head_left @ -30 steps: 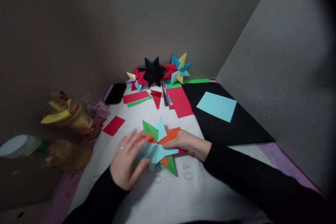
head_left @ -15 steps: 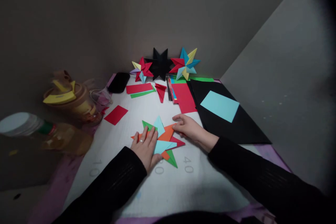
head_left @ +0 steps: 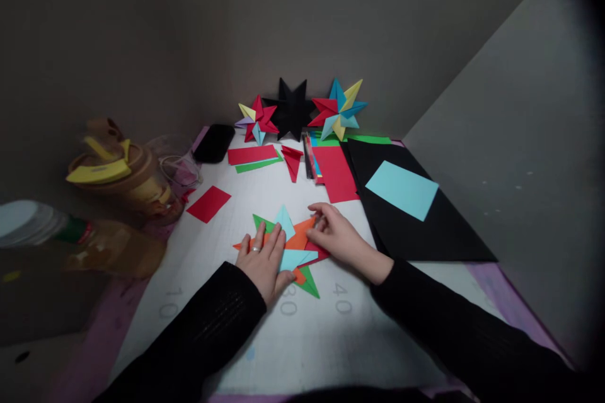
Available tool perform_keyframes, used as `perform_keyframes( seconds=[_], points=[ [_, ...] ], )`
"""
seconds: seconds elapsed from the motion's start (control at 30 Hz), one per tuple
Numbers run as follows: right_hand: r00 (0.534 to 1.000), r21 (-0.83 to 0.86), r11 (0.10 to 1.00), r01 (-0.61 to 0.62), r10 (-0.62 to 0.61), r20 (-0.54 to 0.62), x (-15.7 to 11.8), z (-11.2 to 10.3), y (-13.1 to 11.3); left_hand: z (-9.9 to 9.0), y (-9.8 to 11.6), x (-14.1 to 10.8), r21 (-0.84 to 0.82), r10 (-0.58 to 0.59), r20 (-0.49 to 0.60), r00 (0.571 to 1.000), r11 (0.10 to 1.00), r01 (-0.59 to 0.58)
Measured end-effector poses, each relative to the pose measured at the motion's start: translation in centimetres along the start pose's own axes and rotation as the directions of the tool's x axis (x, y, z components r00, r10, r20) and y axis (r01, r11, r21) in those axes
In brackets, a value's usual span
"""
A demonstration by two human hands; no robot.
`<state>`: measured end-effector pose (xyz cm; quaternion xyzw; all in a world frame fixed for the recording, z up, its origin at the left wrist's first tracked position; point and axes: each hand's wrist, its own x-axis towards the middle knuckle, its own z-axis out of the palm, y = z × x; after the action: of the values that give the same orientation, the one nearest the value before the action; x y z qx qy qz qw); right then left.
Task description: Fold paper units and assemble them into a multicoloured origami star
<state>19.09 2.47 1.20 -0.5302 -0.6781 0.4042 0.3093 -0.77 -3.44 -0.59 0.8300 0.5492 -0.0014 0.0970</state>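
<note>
A folded paper star (head_left: 295,258) in green, orange, light blue and red lies on the white work surface, between my hands. My left hand (head_left: 265,261) rests flat over its left side, fingers spread, with a ring on one finger; part of the star is hidden beneath. At the star's right side, my right hand (head_left: 340,233) has curled fingers, with thumb and fingertips at the tip of the orange point. The hand covers the end of the red point just below.
Three finished stars, one of them black (head_left: 292,110), lean on the back wall. Red paper (head_left: 335,173) and black sheets with a light blue rectangle (head_left: 401,189) lie right. A phone (head_left: 214,143), red rectangle (head_left: 208,203), lidded cup (head_left: 118,170) and bottle (head_left: 108,249) are left.
My right hand has shifted slightly, its thumb now lower over the red point. My left hand keeps its place on the star. The view has moved a little.
</note>
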Motion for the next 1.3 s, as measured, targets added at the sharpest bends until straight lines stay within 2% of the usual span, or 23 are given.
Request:
perform_keyframes(
  seconds=[0.07, 0.1, 0.17, 0.23, 0.4, 0.5, 0.57, 0.7, 0.83, 0.97, 1.07, 1.17, 1.3],
  points=[
    [0.963, -0.181, 0.948, 0.262, -0.244, 0.112, -0.9, -0.7, -0.5, -0.1, 0.0, -0.1, -0.012, 0.000, 0.002, 1.000, 1.000, 0.000],
    [0.925, -0.217, 0.912, 0.348, -0.297, 0.235, -1.3, -1.0, -0.7, -0.1, 0.0, -0.1, -0.018, 0.003, -0.006, 1.000, 1.000, -0.003],
    [0.869, -0.235, 0.870, 0.434, -0.334, 0.366, -2.1, -1.0, -0.8, 0.0, -0.3, 0.0, -0.029, 0.011, -0.036, 0.999, 1.000, -0.012],
    [0.853, -0.227, 0.861, 0.455, -0.347, 0.391, -2.5, -0.6, -0.5, 0.2, -0.7, 0.1, -0.054, 0.019, -0.065, 0.998, 0.998, -0.023],
    [0.849, -0.164, 0.858, 0.488, -0.421, 0.320, -2.7, 1.2, 1.4, -0.3, -2.8, 0.4, -0.236, 0.044, -0.134, 0.990, 0.969, -0.075],
    [0.856, -0.137, 0.868, 0.477, -0.423, 0.298, -2.7, 1.8, 2.0, -0.8, -3.4, 0.4, -0.341, 0.081, -0.138, 0.987, 0.932, -0.125],
    [0.864, -0.114, 0.880, 0.460, -0.415, 0.283, -2.8, 1.7, 1.8, -1.0, -3.1, 0.2, -0.351, 0.095, -0.113, 0.989, 0.928, -0.129],
    [0.863, -0.100, 0.888, 0.449, -0.402, 0.307, -2.3, 0.3, -0.1, -0.8, -1.8, -0.3, -0.212, 0.119, -0.021, 0.993, 0.970, -0.121],
    [0.932, -0.153, 0.932, 0.328, -0.293, 0.211, 1.0, -0.4, -2.5, -0.4, -1.1, -0.3, -0.069, 0.121, 0.032, 0.992, 0.991, -0.119],
    [0.980, -0.236, 0.957, 0.168, -0.137, 0.142, 5.7, 1.9, -2.8, -0.4, -1.0, -0.2, -0.018, 0.118, 0.016, 0.993, 0.993, -0.117],
    [0.989, -0.247, 0.959, 0.137, -0.119, 0.086, 7.9, 4.0, -1.8, 0.0, -1.3, -0.2, -0.028, 0.122, -0.002, 0.992, 0.992, -0.122],
    [0.989, -0.230, 0.963, 0.142, -0.130, 0.069, 8.6, 4.8, -0.8, 0.5, -1.5, -0.1, -0.061, 0.129, -0.026, 0.991, 0.990, -0.131],
    [0.992, -0.200, 0.971, 0.128, -0.124, 0.034, 8.5, 4.9, 0.0, 0.6, -1.5, 0.0, -0.069, 0.106, -0.028, 0.994, 0.992, -0.108]
  ],
)
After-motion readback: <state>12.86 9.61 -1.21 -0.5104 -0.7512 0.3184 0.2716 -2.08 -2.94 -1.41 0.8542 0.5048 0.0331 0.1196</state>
